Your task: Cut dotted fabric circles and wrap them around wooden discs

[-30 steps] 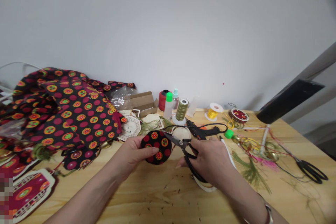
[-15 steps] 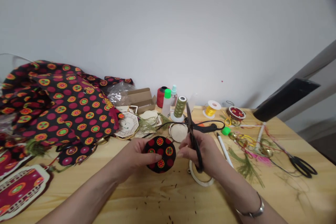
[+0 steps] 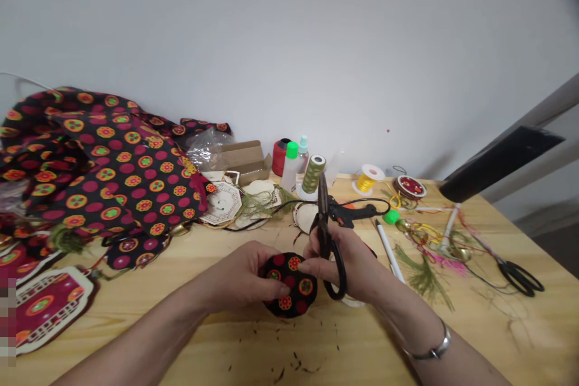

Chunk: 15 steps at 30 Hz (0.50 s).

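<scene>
Between the thumb and fingers of my left hand (image 3: 251,274) is a round disc of black patterned fabric (image 3: 292,298), with red, orange and green flower motifs. My right hand (image 3: 348,262) grips a pair of dark scissors (image 3: 322,217), blades pointing up and away from me. The right thumb reaches the upper right edge of the disc and seems to touch it. Partly hidden behind the right hand lies a pale ring (image 3: 354,301). Small dark fabric snippets (image 3: 296,362) are scattered on the wooden table (image 3: 217,338) below the disc.
Patterned cloth (image 3: 122,175) is heaped at the left, near an ornamental panel (image 3: 54,307). Along the back stand a cardboard box (image 3: 246,160), a green-capped bottle (image 3: 291,166), a green thread spool (image 3: 313,175) and a glue gun (image 3: 355,211). A white pen (image 3: 389,250) and black-handled scissors (image 3: 520,277) lie right.
The fabric disc and my left hand have shifted right and slightly down. My right hand with the scissors has come closer, its thumb now at the disc's edge. More dark snippets show on the table.
</scene>
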Each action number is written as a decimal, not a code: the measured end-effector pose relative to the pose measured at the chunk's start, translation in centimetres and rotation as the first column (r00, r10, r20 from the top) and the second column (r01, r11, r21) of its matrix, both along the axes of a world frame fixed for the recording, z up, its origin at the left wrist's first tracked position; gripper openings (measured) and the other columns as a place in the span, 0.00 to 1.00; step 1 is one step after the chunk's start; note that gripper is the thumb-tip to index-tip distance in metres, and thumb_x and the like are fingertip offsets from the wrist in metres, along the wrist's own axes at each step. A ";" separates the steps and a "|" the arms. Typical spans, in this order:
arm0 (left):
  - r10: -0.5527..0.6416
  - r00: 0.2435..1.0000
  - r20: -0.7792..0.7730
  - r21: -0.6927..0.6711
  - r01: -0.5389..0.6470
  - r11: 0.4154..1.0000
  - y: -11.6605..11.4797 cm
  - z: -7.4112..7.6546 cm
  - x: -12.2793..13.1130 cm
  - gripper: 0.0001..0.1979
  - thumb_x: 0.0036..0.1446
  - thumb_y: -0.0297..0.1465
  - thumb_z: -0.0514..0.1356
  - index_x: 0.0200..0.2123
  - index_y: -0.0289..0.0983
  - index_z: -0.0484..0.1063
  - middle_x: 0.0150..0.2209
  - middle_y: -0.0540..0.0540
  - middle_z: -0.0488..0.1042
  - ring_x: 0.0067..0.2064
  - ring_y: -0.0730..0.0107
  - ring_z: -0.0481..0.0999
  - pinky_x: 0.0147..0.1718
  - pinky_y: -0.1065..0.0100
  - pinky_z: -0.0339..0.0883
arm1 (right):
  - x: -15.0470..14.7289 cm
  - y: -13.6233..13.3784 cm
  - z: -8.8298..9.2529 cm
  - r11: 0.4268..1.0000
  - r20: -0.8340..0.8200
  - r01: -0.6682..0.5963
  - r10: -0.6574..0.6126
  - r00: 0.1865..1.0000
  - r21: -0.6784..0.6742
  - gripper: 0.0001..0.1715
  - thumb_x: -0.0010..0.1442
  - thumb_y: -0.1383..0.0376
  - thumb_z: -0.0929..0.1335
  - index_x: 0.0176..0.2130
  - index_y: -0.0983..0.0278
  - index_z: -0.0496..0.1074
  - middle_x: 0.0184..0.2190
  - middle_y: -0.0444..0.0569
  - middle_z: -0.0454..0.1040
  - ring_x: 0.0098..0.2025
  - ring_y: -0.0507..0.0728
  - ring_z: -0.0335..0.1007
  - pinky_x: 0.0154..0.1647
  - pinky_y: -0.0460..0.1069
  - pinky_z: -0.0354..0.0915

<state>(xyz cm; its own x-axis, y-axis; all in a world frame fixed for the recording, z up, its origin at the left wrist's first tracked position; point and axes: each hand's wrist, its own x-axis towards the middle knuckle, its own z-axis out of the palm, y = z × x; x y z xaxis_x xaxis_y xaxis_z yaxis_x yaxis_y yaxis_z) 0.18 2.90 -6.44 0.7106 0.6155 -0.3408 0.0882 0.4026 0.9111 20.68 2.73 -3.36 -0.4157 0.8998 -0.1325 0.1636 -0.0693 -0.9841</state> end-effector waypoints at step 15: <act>0.352 0.936 0.017 0.000 -0.352 0.936 0.7 0.8 -0.1 0.16 0.50 0.41 0.65 0.34 0.33 0.81 0.31 0.43 0.82 0.30 0.68 0.78 0.31 0.71 0.69 | 0.0 0.6 -0.1 0.982 -0.087 0.186 -0.184 0.979 0.022 0.19 0.44 0.62 0.74 0.26 0.62 0.59 0.20 0.38 0.65 0.22 0.48 0.56 0.23 0.44 0.55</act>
<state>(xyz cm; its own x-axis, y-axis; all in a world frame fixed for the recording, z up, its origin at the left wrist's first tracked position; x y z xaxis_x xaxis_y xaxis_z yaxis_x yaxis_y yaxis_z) 0.03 3.57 -5.69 0.4535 0.8285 -0.3285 -0.0735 0.4022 0.9126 20.67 3.34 -3.48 -0.2502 0.9652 -0.0759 0.0674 -0.0608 -0.9959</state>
